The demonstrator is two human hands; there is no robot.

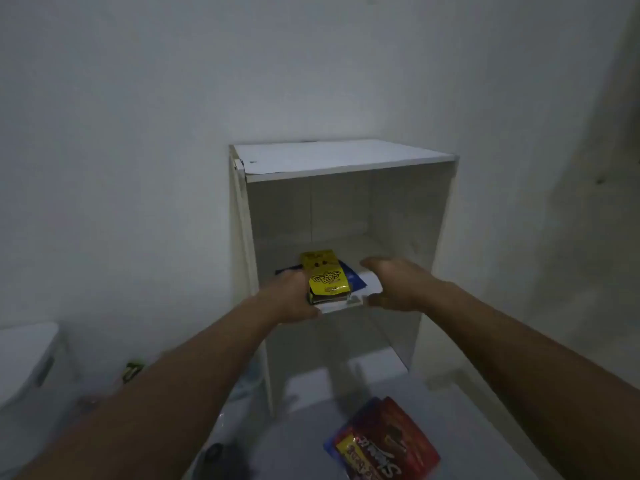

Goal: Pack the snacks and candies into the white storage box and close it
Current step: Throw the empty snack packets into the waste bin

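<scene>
A white open-front shelf unit [346, 161] stands against the wall. On its middle shelf lies a stack of snack packets: a yellow packet [325, 277] on top, blue packets [353, 277] under it, a white flat packet [370, 287] at the bottom. My left hand [291, 299] grips the stack's left side at the shelf's front edge. My right hand [394, 284] holds the stack's right side, fingers spread over the white packet. A red and yellow snack bag [384, 441] lies on the floor below. No lidded white storage box can be told apart from the shelf unit.
A white toilet cistern [27, 358] stands at the left edge. A small green and black packet [133, 370] lies on the floor near it. A dark object [216, 453] sits low on the floor. The grey wall is close behind.
</scene>
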